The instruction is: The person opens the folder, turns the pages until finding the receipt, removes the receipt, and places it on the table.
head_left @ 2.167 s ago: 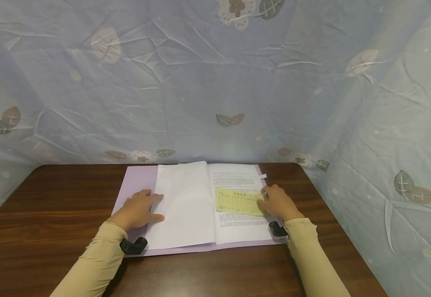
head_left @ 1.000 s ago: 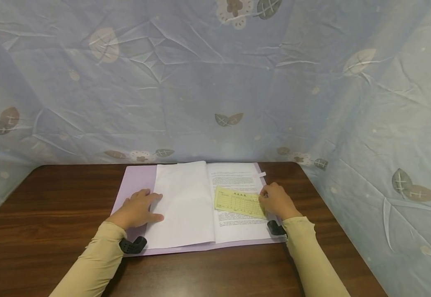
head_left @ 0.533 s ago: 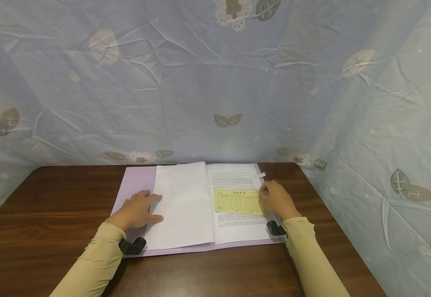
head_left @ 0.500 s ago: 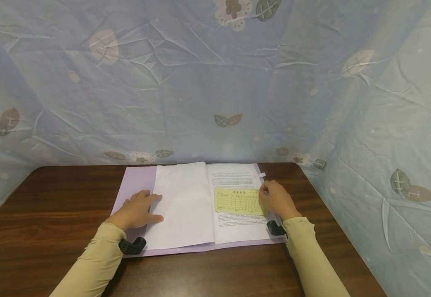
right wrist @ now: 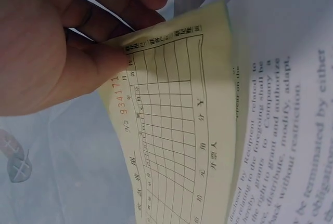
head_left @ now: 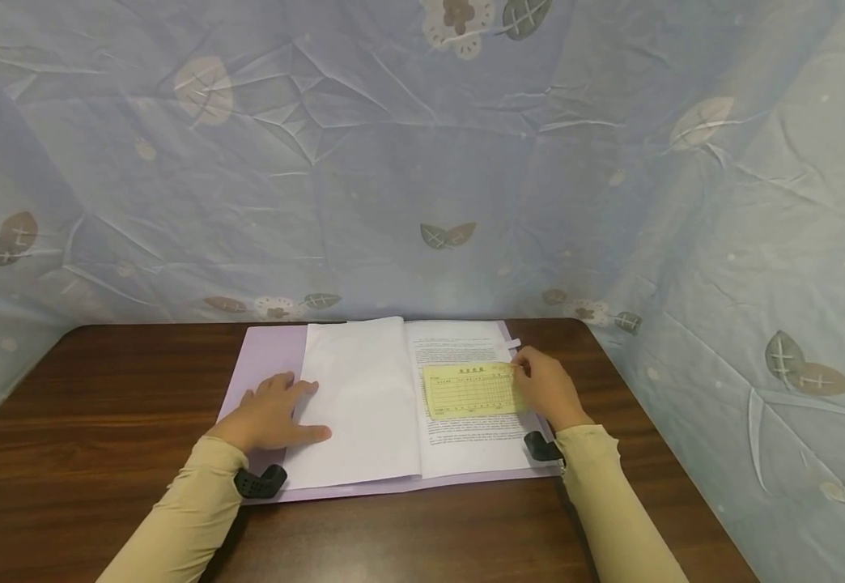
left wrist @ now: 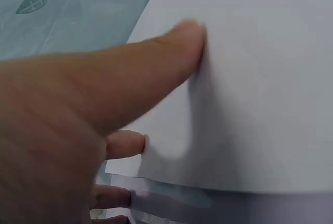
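A lilac folder (head_left: 269,356) lies spread on the table with white papers inside. My right hand (head_left: 548,390) pinches the right end of a yellow receipt slip (head_left: 469,391), which is held over the printed page (head_left: 466,453). In the right wrist view, the thumb of that hand (right wrist: 36,52) lies on the face of the receipt slip (right wrist: 171,94), near a red number and a ruled grid. My left hand (head_left: 269,413), fingers spread, rests at the left edge of a blank white sheet (head_left: 364,405). The left wrist view has its thumb and fingertips (left wrist: 136,143) over the sheet.
The dark wooden table (head_left: 102,421) reaches out on both sides of the folder. A patterned curtain (head_left: 364,162) hangs behind it and along the right. A small white tab (head_left: 513,344) sticks out from the folder's right edge.
My right hand has shifted slightly up and its grip on the receipt slip has moved toward the upper right corner. The slip has swung and risen slightly. My left thumb has stretched slightly right.
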A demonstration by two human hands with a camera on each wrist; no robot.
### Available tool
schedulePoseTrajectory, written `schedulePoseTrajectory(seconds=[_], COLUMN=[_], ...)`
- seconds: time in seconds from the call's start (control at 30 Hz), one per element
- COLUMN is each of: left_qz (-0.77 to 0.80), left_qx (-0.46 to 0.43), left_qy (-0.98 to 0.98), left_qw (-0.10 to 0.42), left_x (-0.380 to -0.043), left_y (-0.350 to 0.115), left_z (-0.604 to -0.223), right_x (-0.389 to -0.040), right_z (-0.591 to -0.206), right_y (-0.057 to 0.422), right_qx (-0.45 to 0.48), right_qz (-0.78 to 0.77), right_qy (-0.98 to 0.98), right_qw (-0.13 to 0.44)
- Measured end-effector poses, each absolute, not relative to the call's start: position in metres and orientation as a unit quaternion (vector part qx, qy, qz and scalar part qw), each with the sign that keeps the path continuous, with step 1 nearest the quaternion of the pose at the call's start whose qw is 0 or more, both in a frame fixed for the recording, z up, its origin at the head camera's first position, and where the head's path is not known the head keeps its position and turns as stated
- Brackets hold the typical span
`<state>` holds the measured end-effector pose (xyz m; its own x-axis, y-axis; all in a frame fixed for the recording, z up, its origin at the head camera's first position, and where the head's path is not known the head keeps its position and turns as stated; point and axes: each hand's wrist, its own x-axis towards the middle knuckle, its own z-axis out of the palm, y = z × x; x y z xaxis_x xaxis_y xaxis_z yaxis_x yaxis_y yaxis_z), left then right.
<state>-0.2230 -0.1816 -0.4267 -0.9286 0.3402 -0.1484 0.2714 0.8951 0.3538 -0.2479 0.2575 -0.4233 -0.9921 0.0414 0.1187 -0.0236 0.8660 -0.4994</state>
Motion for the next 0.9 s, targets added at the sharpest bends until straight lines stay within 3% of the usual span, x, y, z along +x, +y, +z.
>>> schedulePoseTrajectory(seconds=[0.57, 0.9], left_qz=[0.18, 0.172], left_qx=[0.147, 0.151], left_qy=[0.965, 0.967], left_qw=[0.122, 0.117], left_x=[-0.22, -0.225], left_y=[-0.182, -0.18], left_z=[-0.427, -0.43], right_x=[-0.251, -0.276], right_z=[-0.425, -0.423], right_y=[0.257, 0.314], right_qx=[-0.018, -0.035], right_qz=[0.329, 0.366], right_qy=[-0.938, -0.924], right_qw=[0.113, 0.101])
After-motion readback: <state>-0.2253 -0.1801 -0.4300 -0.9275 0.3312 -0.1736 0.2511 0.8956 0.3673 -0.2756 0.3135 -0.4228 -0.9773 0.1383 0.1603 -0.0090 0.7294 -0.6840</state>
